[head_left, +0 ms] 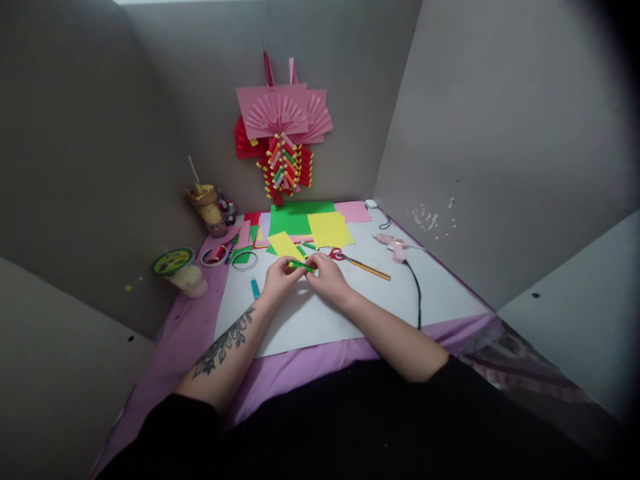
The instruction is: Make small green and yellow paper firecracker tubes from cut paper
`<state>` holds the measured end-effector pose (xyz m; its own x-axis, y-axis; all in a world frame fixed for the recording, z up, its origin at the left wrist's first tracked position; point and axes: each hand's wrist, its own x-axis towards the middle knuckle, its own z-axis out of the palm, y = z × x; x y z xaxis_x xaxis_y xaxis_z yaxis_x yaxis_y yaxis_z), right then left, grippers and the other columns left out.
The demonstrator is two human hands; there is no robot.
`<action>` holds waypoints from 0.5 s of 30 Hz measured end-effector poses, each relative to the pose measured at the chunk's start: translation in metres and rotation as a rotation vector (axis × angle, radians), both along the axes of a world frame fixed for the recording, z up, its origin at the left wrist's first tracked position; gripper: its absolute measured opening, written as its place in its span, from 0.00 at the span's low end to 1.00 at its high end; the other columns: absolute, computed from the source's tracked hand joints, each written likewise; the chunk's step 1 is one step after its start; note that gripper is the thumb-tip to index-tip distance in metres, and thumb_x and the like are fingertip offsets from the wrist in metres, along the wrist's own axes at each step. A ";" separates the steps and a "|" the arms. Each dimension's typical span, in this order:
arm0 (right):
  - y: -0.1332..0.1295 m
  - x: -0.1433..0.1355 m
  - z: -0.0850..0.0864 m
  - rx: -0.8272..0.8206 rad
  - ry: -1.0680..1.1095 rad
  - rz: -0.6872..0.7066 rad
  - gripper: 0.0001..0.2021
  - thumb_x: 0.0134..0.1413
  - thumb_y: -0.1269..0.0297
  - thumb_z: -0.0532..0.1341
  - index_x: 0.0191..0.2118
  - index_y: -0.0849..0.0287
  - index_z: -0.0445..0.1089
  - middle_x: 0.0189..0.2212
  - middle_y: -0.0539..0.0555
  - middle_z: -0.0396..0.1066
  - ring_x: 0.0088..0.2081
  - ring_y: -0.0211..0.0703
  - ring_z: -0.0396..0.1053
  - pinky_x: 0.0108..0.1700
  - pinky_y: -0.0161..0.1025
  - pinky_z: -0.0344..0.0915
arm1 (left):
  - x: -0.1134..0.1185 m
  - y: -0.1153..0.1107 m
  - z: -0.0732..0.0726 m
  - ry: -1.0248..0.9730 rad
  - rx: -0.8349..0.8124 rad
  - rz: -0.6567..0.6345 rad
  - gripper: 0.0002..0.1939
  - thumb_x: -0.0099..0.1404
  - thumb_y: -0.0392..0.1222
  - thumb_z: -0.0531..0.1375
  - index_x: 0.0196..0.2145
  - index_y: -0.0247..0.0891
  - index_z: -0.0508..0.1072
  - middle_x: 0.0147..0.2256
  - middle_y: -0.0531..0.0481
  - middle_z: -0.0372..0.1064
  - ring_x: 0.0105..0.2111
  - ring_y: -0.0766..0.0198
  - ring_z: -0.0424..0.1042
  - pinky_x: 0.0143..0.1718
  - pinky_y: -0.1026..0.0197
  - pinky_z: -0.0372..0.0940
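My left hand and my right hand meet over the white sheet, both pinching a small green rolled paper tube with a yellow end. A yellow paper piece lies just beyond my fingers. Red-handled scissors and a yellow pencil rest right of my right hand. A light blue stick lies left of my left hand.
Green, yellow and pink paper sheets lie at the back. A pink glue gun with black cord lies right. Cups and a jar stand left. A paper decoration hangs on the wall.
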<state>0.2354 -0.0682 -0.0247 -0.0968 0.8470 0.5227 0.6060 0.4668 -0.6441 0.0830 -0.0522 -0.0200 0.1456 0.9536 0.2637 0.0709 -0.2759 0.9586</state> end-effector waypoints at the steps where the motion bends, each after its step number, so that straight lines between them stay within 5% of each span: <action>1: 0.000 0.000 0.001 0.003 -0.010 -0.001 0.06 0.44 0.72 0.56 0.31 0.56 0.62 0.31 0.52 0.66 0.35 0.46 0.64 0.37 0.41 0.61 | 0.000 0.000 0.000 0.015 0.006 0.006 0.13 0.49 0.42 0.68 0.31 0.36 0.72 0.28 0.53 0.72 0.27 0.66 0.70 0.28 0.65 0.63; 15: -0.004 -0.003 0.003 0.039 -0.082 -0.007 0.07 0.46 0.73 0.55 0.34 0.57 0.64 0.33 0.55 0.67 0.38 0.47 0.64 0.39 0.42 0.61 | 0.001 -0.001 0.001 0.065 -0.009 0.037 0.12 0.49 0.44 0.68 0.31 0.36 0.73 0.23 0.54 0.71 0.24 0.66 0.69 0.26 0.65 0.60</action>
